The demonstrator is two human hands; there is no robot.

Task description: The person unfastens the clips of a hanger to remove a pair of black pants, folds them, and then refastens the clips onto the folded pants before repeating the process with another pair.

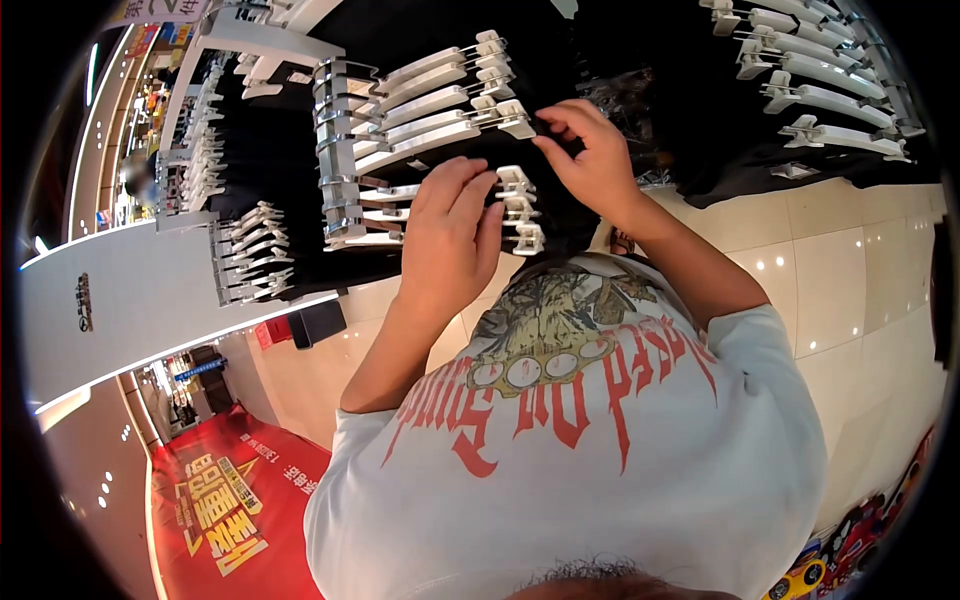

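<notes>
White clip hangers (430,130) hang in a row from a chrome rail (337,150), with black garments (400,30) below and around them. My left hand (450,225) reaches over the nearer hangers, its fingers loosely bent and the thumb apart from them. Just right of its fingertips is a stack of white clip ends (520,210). My right hand (590,160) is beside the white clip (515,120) of one hanger. Its thumb and forefinger are parted, with dark cloth behind the gap.
More white hangers (830,90) with black clothes fill a rack at upper right. Another rack of hangers (255,250) stands on the left beside a white counter (120,290). A red printed banner (240,500) lies lower left. Pale tiles (800,270) cover the floor.
</notes>
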